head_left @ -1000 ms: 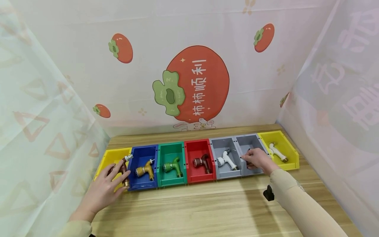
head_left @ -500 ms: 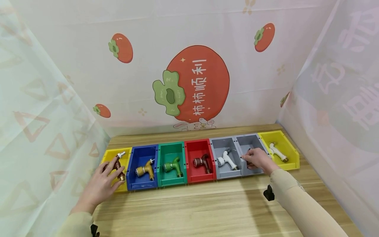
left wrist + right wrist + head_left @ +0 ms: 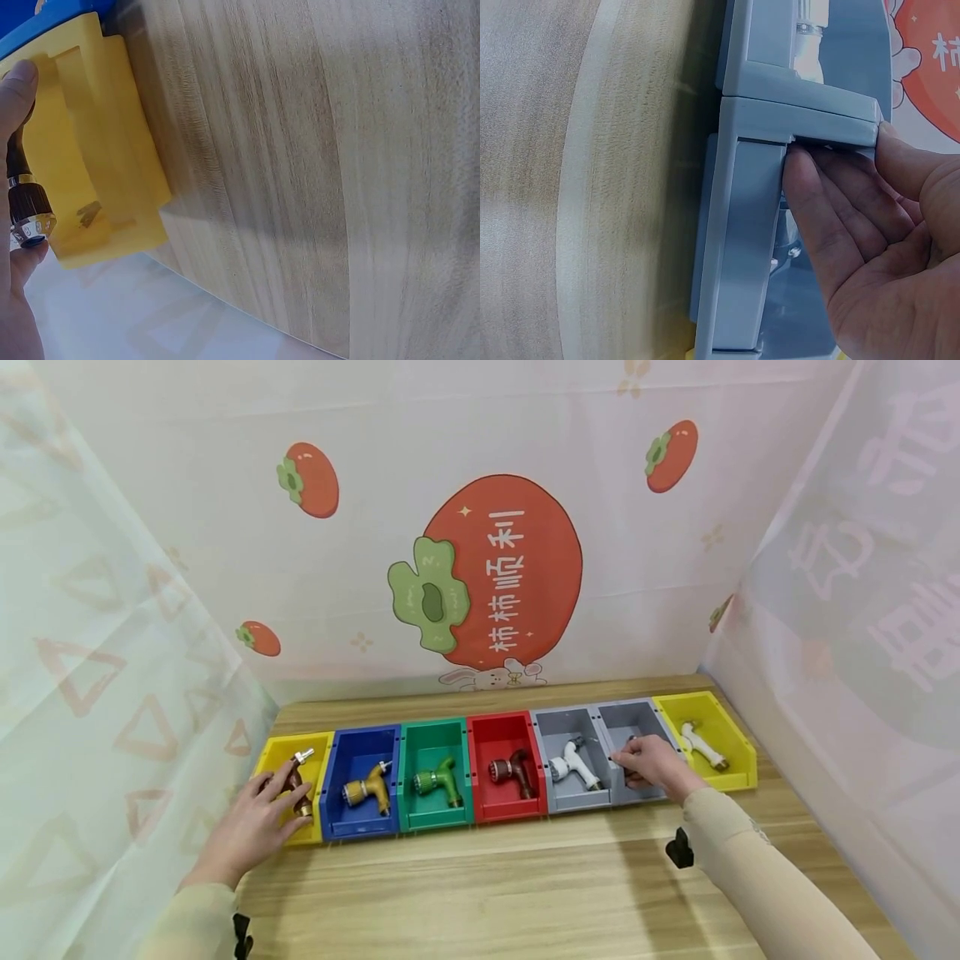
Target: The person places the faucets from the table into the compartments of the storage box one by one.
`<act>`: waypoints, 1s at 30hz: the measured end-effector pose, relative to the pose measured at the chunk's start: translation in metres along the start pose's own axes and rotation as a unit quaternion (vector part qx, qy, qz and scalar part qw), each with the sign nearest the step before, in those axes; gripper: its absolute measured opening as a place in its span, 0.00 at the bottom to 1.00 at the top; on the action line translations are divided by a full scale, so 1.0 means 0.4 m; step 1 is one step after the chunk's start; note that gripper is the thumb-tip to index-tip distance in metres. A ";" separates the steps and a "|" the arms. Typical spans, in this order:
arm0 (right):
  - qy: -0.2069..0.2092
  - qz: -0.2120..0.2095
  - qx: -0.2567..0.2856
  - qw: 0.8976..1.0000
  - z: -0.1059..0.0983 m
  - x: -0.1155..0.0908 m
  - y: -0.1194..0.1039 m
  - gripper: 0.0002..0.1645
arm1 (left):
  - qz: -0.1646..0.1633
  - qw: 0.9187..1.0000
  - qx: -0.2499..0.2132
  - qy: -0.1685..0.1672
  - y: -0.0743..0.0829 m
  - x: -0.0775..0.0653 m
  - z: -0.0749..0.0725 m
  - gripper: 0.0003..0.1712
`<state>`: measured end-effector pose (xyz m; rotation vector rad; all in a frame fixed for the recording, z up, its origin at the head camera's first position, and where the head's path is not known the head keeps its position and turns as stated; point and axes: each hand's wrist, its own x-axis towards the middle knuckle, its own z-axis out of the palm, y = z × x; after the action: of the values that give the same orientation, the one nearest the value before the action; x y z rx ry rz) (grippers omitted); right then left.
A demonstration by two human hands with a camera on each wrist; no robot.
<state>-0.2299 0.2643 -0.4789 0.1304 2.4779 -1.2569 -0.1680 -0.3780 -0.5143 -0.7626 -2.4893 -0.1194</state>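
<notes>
My left hand holds a dark brown tap with a silver nozzle and brass threaded end, over the left yellow bin. In the left wrist view, the thumb and another finger show around the tap's ribbed knob. My right hand pinches the side wall of the right-hand grey bin. The right wrist view shows thumb and fingertips at that wall, fingers inside the bin. A tap in this bin is mostly hidden by the hand.
Joined bins stand in a row: a blue one with a yellow tap, a green one, a red one, another grey one and a yellow one, each with a tap. A printed cloth rises behind the wooden table.
My left hand has moved slightly left with the brown tap, from beside the blue bin's edge to over the left yellow bin. The right hand stays at the grey bin.
</notes>
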 end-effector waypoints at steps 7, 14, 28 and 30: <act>-0.001 0.002 -0.001 1.000 -0.002 -0.002 0.004 0.16 | -0.015 0.999 0.003 -0.031 0.006 -0.001 0.002 0.34; 0.001 -0.004 -0.002 1.000 -0.002 0.007 0.004 0.16 | -0.014 0.999 0.014 -0.046 0.000 -0.006 0.006 0.34; -0.012 0.000 -0.007 1.000 -0.007 0.022 0.009 0.17 | -0.130 0.977 -0.034 -0.165 0.029 0.028 -0.044 0.24; -0.016 -0.002 0.000 1.000 -0.014 0.023 0.010 0.17 | -0.141 0.976 -0.036 -0.164 0.031 0.055 -0.052 0.25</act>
<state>-0.2391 0.2703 -0.4823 0.1029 2.4523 -1.2503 -0.1672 -0.3612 -0.4862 -0.4823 -2.9140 -0.1983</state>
